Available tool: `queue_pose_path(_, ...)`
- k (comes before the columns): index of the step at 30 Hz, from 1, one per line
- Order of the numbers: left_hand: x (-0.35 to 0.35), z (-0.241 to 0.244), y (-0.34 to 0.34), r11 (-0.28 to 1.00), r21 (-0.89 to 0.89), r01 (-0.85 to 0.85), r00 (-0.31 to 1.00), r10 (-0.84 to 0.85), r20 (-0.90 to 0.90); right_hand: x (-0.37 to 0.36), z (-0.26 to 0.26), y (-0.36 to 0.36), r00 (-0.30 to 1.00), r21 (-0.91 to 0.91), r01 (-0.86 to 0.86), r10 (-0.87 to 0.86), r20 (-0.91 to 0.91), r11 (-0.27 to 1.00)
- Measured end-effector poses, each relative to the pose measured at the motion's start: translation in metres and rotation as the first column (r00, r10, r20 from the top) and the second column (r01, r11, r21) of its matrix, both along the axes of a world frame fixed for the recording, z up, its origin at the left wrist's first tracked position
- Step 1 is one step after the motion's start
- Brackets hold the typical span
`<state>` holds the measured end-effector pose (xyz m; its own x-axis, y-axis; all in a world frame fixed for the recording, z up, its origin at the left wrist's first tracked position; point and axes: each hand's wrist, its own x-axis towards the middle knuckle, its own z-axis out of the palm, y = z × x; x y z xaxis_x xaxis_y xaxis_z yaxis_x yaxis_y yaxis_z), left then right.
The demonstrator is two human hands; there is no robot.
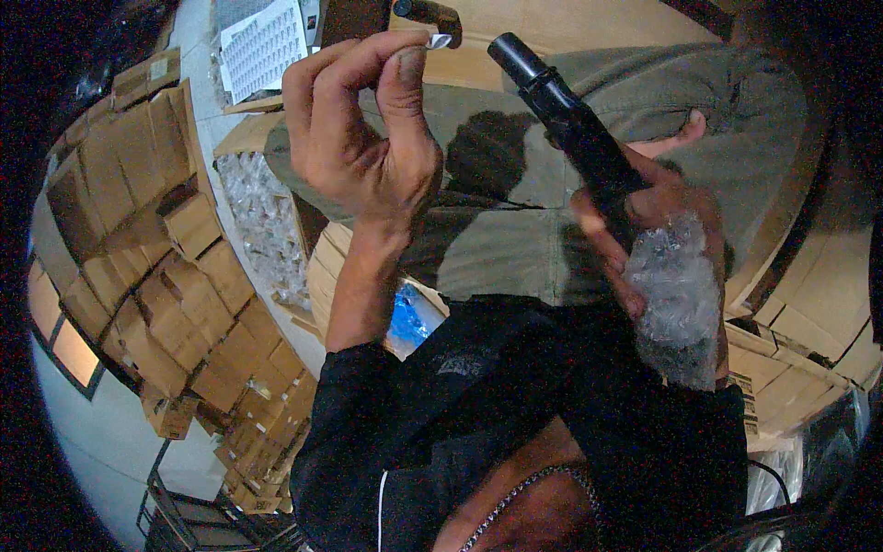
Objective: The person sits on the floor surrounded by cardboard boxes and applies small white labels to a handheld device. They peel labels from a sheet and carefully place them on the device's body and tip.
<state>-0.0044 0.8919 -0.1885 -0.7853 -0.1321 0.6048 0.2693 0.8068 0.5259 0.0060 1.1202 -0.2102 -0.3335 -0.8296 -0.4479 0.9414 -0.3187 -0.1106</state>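
Note:
My left hand is raised at the upper middle, with a small white piece, perhaps a sticker, pinched between thumb and forefinger. To its right, my right hand grips a black tubular part, whose round end points up and left. Clear bubble wrap or plastic lies along the palm and wrist of that hand; whether it encloses the part's lower end cannot be told. Beyond my left fingertips, another black curved tubular piece lies by cardboard. A printed sheet of labels lies at the upper left.
An open carton holding clear plastic-wrapped items stands left of my legs. Nearer is a blue item in a box. Many cardboard boxes are stacked at the left. More cardboard stands at the right.

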Motion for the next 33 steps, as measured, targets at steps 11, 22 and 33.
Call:
queue_pose_path(11, -0.001, -0.007, 0.001, 0.946, -0.304, 0.111, 0.985, -0.146, -0.094, -0.003, -0.01, 0.003, 0.971, -0.082, -0.107, 0.122, 0.207, 0.991)
queue_pose_path(22, 0.001, -0.01, -0.001, 0.934, -0.304, 0.187, 0.978, -0.205, -0.03, 0.009, 0.009, -0.002, 0.998, 0.106, 0.063, -0.063, -0.004, 0.992)
queue_pose_path(33, 0.004, -0.003, 0.002, 0.923, -0.31, 0.227, 0.972, -0.235, 0.011, 0.002, -0.002, -0.004, 0.964, -0.198, 0.095, -0.04, 0.263, 0.976)
